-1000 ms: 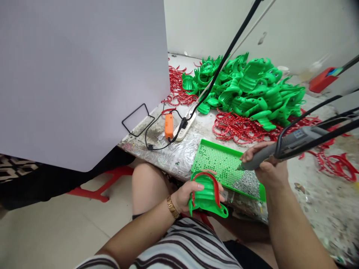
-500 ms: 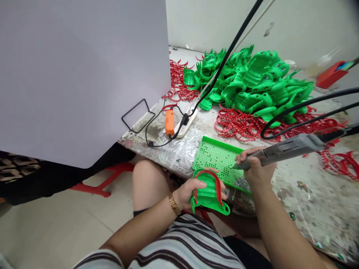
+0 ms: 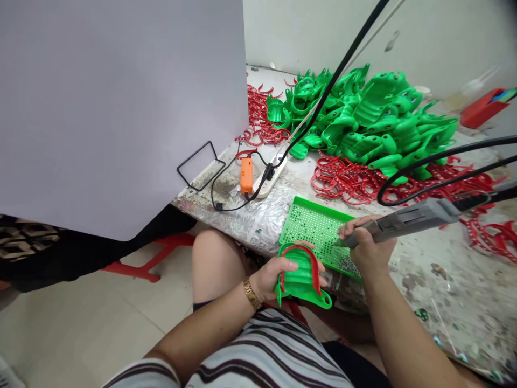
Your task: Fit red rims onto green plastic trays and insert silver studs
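My left hand [image 3: 271, 277] grips a curved green plastic part [image 3: 301, 277], its thumb on the hollow inner side. A red toothed strip [image 3: 315, 268] lies along that part's rim. My right hand [image 3: 374, 248] is wrapped round a grey electric screwdriver [image 3: 407, 218], whose tip points left and down over a green perforated tray [image 3: 299, 202]. Small dark screws sit in many of the tray's holes, with a loose heap of screws [image 3: 348, 265] in its near right corner. The green part is held just in front of the tray, over my lap.
Behind the tray rises a pile of green plastic parts [image 3: 375, 116], with red strips [image 3: 343, 180] around it. A white power strip [image 3: 270, 180] and an orange adapter [image 3: 246, 176] lie left of it. Black cables [image 3: 343, 64] cross the table. A grey panel [image 3: 121, 108] blocks the left side.
The screwdriver and right hand have shifted very slightly, the tip staying over the tray. The whole view has moved a little; the left hand holds the same green part.
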`<state>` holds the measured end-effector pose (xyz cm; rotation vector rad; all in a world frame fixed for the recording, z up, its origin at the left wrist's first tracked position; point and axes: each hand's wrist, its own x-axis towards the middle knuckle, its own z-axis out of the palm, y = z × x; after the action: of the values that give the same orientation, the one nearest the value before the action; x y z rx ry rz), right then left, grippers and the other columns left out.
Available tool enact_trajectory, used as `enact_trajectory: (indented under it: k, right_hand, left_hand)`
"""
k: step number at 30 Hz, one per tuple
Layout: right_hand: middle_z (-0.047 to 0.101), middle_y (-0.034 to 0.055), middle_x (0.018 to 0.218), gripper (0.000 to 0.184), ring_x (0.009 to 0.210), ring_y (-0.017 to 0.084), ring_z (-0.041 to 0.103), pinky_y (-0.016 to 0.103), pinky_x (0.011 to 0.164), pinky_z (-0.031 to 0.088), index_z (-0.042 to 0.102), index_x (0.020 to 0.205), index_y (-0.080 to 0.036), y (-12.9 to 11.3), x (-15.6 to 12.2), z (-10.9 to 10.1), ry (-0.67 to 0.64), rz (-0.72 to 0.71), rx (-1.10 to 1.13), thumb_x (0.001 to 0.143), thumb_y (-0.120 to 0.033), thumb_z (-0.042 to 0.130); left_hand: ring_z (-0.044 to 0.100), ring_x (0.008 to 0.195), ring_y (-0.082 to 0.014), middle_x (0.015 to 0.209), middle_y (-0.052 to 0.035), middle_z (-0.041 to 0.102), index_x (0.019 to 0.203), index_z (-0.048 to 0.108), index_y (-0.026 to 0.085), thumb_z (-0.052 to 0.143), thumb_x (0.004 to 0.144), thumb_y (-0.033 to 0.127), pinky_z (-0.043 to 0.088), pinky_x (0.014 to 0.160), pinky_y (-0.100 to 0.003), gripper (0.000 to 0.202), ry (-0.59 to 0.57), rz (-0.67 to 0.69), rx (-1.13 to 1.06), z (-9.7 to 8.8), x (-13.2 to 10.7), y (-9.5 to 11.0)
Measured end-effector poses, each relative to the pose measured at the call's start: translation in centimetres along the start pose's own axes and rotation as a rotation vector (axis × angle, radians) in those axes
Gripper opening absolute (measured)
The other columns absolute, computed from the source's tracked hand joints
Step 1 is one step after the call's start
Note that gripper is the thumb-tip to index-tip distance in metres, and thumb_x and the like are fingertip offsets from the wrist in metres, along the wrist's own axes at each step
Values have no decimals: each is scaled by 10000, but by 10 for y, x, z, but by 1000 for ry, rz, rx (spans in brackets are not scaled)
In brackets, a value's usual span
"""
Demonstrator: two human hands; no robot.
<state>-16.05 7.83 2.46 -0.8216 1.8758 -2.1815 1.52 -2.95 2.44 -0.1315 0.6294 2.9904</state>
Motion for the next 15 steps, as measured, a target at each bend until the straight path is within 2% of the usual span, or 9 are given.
enact_trajectory:
  k: [7, 11, 15]
  right_hand:
    - [515, -28, 566, 296, 490, 122, 538, 302, 540, 488, 459, 786, -166, -1, -2, 2, 36, 9, -47, 725, -363, 671]
    - [519, -22, 568, 275, 495, 125, 541, 299, 539, 480, 462, 769, -161, -1, -3, 4, 48, -22, -17, 730, -333, 673]
    - [515, -28, 579, 300, 491, 123, 529, 308, 550, 471, 467, 785, -171, -18, -4, 4, 60, -93, 63, 718, -352, 697]
  left_hand:
    - [640, 989, -329, 1038, -153, 661, 1223, 521, 131, 620, 626, 302, 453, 898, -487, 629, 10, -4, 5, 1, -1, 0]
    - [667, 894, -306, 1026, -148, 663, 1238, 510, 141, 627, 637, 295, 489, 821, -455, 632, -3, 0, -3, 1, 0, -2]
    - [672, 862, -290, 993, -128, 664, 1201, 525, 158, 629, 647, 275, 505, 761, -411, 575, -15, -17, -9, 2, 0, -6]
